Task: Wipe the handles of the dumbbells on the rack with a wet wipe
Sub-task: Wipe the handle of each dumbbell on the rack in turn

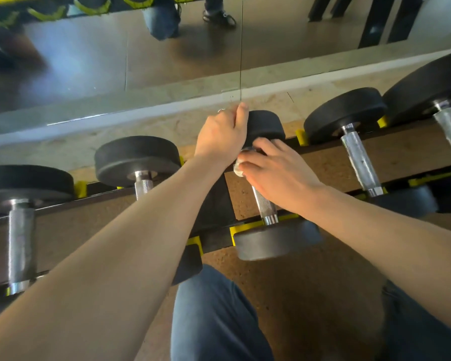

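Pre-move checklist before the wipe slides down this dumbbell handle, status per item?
1. Wet wipe in right hand: ok, bunched under the fingers.
2. Wipe touching the handle: ok, at its far end.
3. Left hand steadying the far head: ok, gripping its edge.
4. Lower handle free of obstruction: ok, bare knurled metal showing.
5. Dumbbell seated in the rack: ok, near head against the yellow cradle.
6. Wipe moisture: cannot tell.
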